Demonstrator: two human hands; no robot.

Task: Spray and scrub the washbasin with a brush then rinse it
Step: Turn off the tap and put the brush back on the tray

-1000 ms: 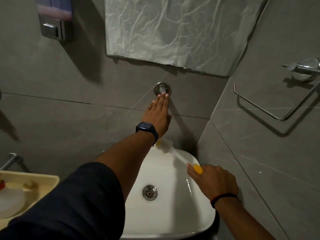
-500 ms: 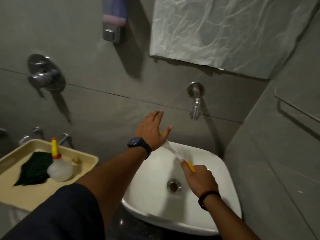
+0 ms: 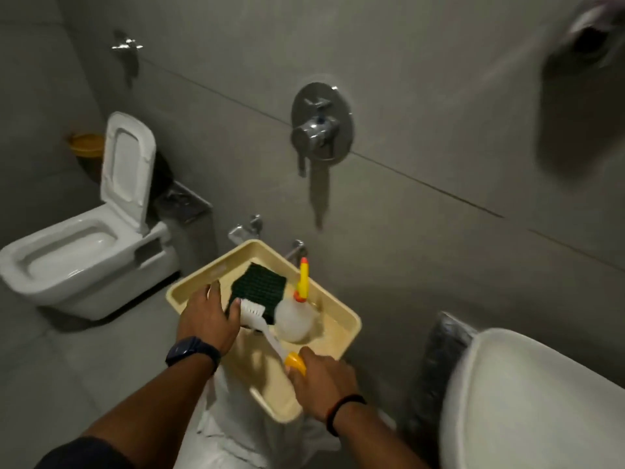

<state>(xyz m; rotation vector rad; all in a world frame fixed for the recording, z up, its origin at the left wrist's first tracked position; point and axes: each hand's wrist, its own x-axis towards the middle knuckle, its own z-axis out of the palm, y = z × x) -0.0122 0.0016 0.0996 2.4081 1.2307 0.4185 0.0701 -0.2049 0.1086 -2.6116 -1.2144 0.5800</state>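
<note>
My right hand (image 3: pixel 321 384) grips the yellow handle of a white brush (image 3: pixel 270 336), whose bristle head lies over a cream plastic tray (image 3: pixel 341 319). My left hand (image 3: pixel 208 321), with a dark watch on the wrist, rests on the tray with its fingers touching the brush head; whether it grips the head I cannot tell. In the tray lie a dark green scrub pad (image 3: pixel 260 286) and a clear spray bottle (image 3: pixel 296 318) with a yellow and orange nozzle. The white washbasin (image 3: pixel 534 404) is at the lower right, away from both hands.
A white toilet (image 3: pixel 84 245) with its lid raised stands at the left. A chrome mixer valve (image 3: pixel 319 126) and small taps (image 3: pixel 250 226) sit on the grey tiled wall. The tray rests on something covered in white cloth (image 3: pixel 233 428).
My view has swung left from the washbasin to the tray. My left hand left the wall tap and came down to the tray; my right hand carried the brush over it.
</note>
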